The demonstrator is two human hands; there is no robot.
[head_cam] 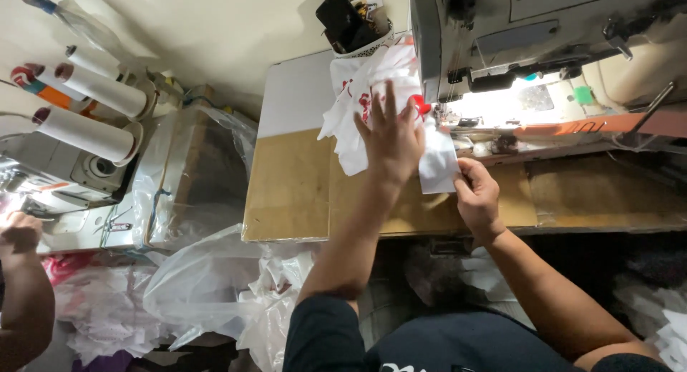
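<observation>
Your left hand (pixel 390 136) lay flat with the fingers spread, pressing down on the white fabric piece with red printed marks (pixel 358 107), not gripping it. Your right hand (pixel 476 193) pinched the lower right corner of that same cloth between thumb and fingers, at the front edge of the machine bed. The fabric was spread across the brown wooden sewing table (pixel 293 193), its far end bunched against the grey industrial sewing machine (pixel 529 28), whose lit needle area sat just right of your left hand. A small red piece (pixel 422 105) showed beside your fingertips near the presser foot; what it was could not be told. Behind the cloth stood a white mesh basket holding a black object (pixel 351 25). To the left of the table were clear plastic bags (pixel 207 286) with white scraps, and farther left, large white thread cones (pixel 89 132) on a second machine, where another person's hand (pixel 20 232) rested closed.
</observation>
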